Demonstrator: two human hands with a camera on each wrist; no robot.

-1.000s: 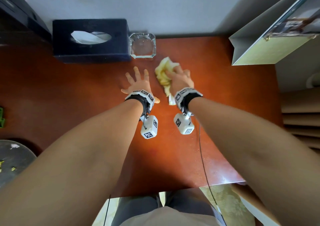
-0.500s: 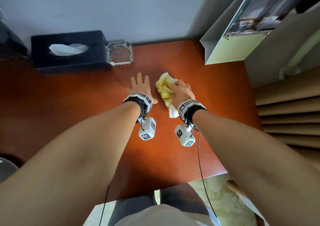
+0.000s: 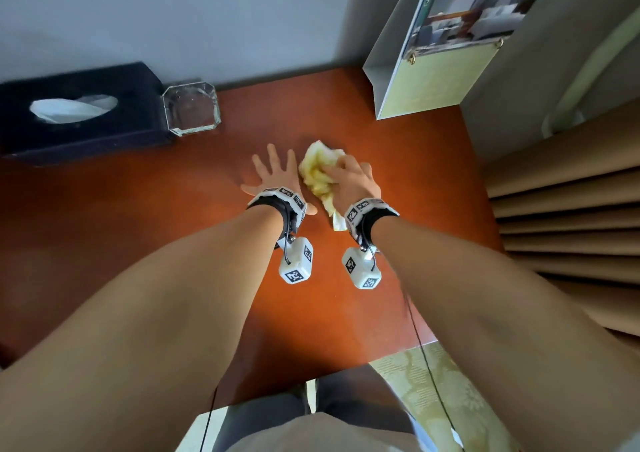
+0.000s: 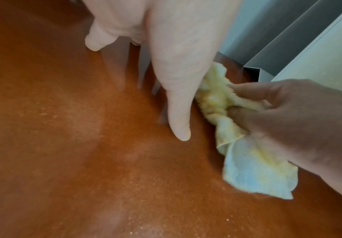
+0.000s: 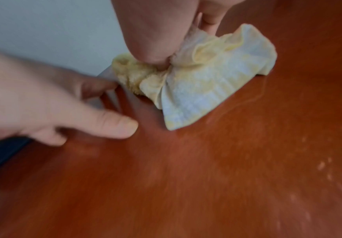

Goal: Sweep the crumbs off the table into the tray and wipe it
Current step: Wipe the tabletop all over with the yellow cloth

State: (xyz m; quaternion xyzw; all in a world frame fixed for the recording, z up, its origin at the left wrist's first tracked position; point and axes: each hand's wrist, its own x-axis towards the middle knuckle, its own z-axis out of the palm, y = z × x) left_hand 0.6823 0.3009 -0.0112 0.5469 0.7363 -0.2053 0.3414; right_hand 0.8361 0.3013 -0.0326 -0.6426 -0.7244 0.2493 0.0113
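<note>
My right hand (image 3: 349,178) grips a crumpled yellow cloth (image 3: 320,171) and presses it on the reddish-brown table (image 3: 138,216). The cloth (image 4: 237,128) bunches under the fingers, and a loose corner trails toward me (image 5: 202,90). My left hand (image 3: 273,174) lies flat on the table just left of the cloth, fingers spread, holding nothing. Its thumb (image 4: 178,112) is close beside the cloth. Fine pale crumbs (image 5: 333,173) speckle the wood near the right wrist, and more crumbs (image 4: 137,185) lie under the left wrist. The tray is out of view.
A dark tissue box (image 3: 76,112) and a clear glass ashtray (image 3: 191,109) stand at the back left against the wall. A standing card holder (image 3: 433,71) occupies the back right corner. Beige curtain folds (image 3: 568,216) hang off the right edge.
The head view has swung right, so the tray at the lower left dropped out of sight. Both hands stay side by side; the cloth has shifted slightly toward me on the table.
</note>
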